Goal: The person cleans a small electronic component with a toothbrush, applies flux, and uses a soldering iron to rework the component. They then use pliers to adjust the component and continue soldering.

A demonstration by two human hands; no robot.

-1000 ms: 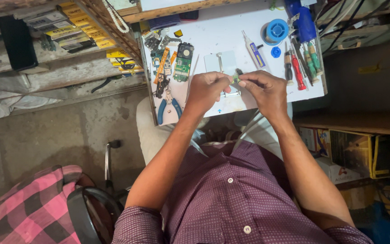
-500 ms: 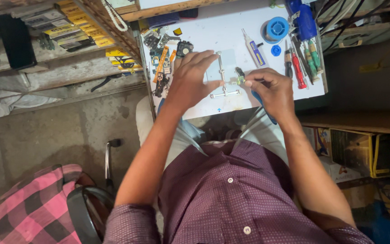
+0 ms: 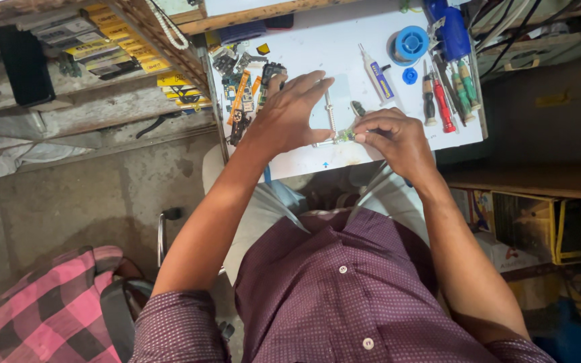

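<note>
**2 hands at a small metal part on a white bench**

Nearest the camera sits a person in a maroon dotted shirt (image 3: pixel 344 296), both forearms reaching forward over the lap. A pink checked cloth (image 3: pixel 42 316) lies at the lower left, beside a dark chair frame.

The right hand (image 3: pixel 398 138) is closed, its fingertips pinching a small greenish circuit piece (image 3: pixel 348 134) at the near edge of the white worktop (image 3: pixel 317 40). That piece touches a thin metal bracket (image 3: pixel 331 121), an L-shaped strip lying flat on the worktop between the 2 hands. The left hand (image 3: pixel 290 114) rests on the worktop with fingers spread and open, its fingertips just beside the upright arm of the bracket; whether they press on it cannot be told.

Beyond the left hand lies a heap of small circuit boards (image 3: pixel 243 87). Farther right are a glue tube (image 3: pixel 376 74), a blue solder spool (image 3: pixel 411 44) and a row of screwdrivers (image 3: pixel 445 97) with red, green and black handles. At the far left, yellow packets (image 3: pixel 115 54) line a wooden shelf.
</note>
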